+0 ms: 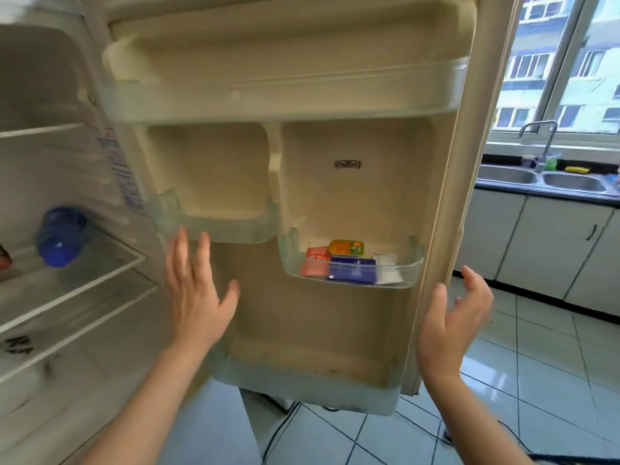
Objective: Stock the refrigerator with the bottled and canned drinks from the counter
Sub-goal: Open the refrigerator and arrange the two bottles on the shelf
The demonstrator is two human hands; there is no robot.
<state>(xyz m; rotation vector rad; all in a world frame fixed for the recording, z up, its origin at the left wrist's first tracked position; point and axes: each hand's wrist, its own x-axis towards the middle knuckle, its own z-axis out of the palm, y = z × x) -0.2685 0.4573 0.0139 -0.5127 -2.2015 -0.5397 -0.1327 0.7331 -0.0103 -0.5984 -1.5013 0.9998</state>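
Note:
The refrigerator door (352, 330) stands open in front of me, its cream inner side facing the camera. My left hand (196, 293) is raised with fingers spread, in front of the door's lower left part, holding nothing. My right hand (451, 317) hovers beside the door's right edge, fingers relaxed, holding nothing. Inside the fridge at the left, a blue-capped bottle (60, 236) lies on a glass shelf (100, 280). No cans are visible.
A small door bin (412, 270) holds several small packets. The top door shelf (268, 95) and the left middle bin (218, 226) hold nothing. A double steel sink (543, 181) with a tap and white cabinets (536, 243) stand at the right, over a tiled floor (503, 414).

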